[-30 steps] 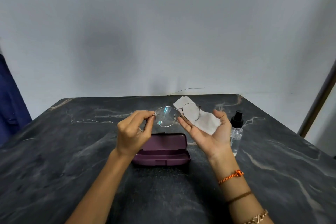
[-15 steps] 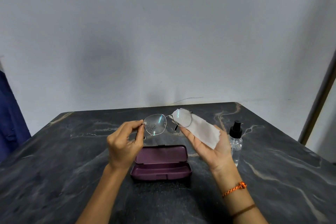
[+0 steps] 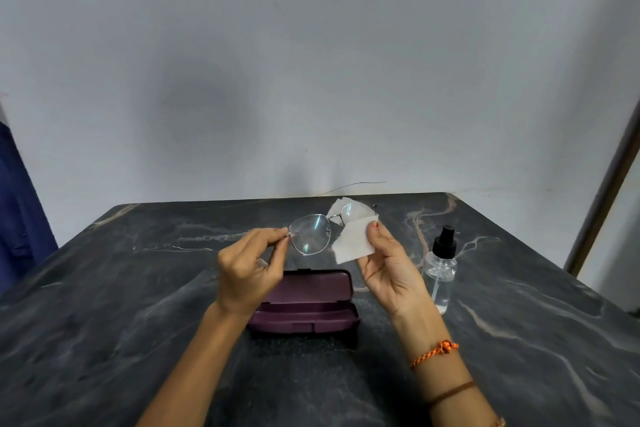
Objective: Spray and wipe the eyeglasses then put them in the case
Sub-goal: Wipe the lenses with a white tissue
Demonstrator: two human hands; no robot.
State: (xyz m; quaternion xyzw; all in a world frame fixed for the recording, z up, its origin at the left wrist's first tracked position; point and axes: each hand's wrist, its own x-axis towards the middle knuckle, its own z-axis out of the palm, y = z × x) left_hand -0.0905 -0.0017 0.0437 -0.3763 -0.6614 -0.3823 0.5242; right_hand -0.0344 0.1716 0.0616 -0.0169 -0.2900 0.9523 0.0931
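Since half a second ago the cloth (image 3: 353, 239) has folded over the right lens: it lay flat on the open palm, now the right hand (image 3: 388, 263) has its thumb pressed on the front of it, fingers behind. Eyeglasses (image 3: 320, 230) are held in the air above the far middle of the table (image 3: 138, 288), over the open maroon case (image 3: 304, 302); spray bottle (image 3: 440, 270) stands upright toward the right edge, untouched. Left hand (image 3: 249, 270) pinches the left end of the frame between thumb and fingertips, narrow grip, wrist raised, forearm angled up from the near edge. Right palm faces the wearer, wrist bent back. Step in hand: wiping the right lens. Judgement: rub in small circles with light pressure, support the frame near the lens being wiped rather than twisting the bridge, then repeat on the left lens, which shows streaks.
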